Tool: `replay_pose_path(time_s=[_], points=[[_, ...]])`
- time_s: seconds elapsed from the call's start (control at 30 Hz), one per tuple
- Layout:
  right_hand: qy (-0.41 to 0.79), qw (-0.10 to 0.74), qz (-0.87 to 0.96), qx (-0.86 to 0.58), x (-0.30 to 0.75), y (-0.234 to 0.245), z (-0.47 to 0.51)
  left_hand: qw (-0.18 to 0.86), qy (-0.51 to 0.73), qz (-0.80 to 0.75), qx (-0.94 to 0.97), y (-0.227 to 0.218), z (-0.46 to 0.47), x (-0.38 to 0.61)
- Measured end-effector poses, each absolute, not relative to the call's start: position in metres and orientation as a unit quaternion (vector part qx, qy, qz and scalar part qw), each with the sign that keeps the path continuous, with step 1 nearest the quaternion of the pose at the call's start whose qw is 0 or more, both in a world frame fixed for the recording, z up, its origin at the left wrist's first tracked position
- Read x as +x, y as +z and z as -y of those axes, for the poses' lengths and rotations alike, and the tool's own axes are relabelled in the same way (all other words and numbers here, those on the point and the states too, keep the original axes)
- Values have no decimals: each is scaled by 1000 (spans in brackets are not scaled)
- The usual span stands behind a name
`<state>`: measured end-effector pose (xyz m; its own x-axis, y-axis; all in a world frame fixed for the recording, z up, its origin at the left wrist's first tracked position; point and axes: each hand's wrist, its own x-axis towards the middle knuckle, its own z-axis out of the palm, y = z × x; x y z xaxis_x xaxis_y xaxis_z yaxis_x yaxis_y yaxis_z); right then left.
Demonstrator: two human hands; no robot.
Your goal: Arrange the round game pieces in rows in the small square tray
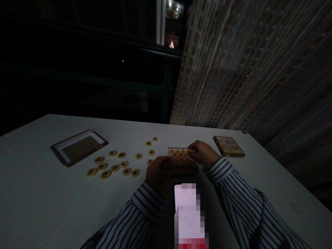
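A small open box [169, 149] of xiangqi pieces lies on the table before me. Red-marked xiangqi pieces [183, 156] fill it in neat rows; its near part is in shadow. At the box's left side is my left hand [159, 171], its fingers curled in at the edge. My right hand [203, 152] is closed at the far right corner, fingertips over the edge and a corner piece. Several loose black-marked xiangqi pieces [115, 168] are scattered to the left, some partly behind my left hand. A lit phone [188, 207], partly pixelated, is between my forearms.
On the left of the white table [64, 197] lies a shallow rectangular lid or tray [80, 147]. A flat box with a printed cover [228, 146] sits at the right. Behind the table hangs a string curtain [228, 69], beside a dark window. The room is dim.
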<state>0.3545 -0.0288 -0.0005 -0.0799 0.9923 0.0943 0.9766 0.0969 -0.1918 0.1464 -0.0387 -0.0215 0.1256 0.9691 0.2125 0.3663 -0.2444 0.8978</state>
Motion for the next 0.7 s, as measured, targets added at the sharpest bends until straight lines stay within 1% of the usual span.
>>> replay_pose_path(time_s=[0.23,0.43,0.7], points=[[36,110,734,-670,357,1,31,349,430,-506,661,-20,39,147],[28,101,739,-666,358,2,33,356,421,-503,666,-20,39,146],[14,47,738,-673,355,5,32,323,397,-500,699,-25,35,143]])
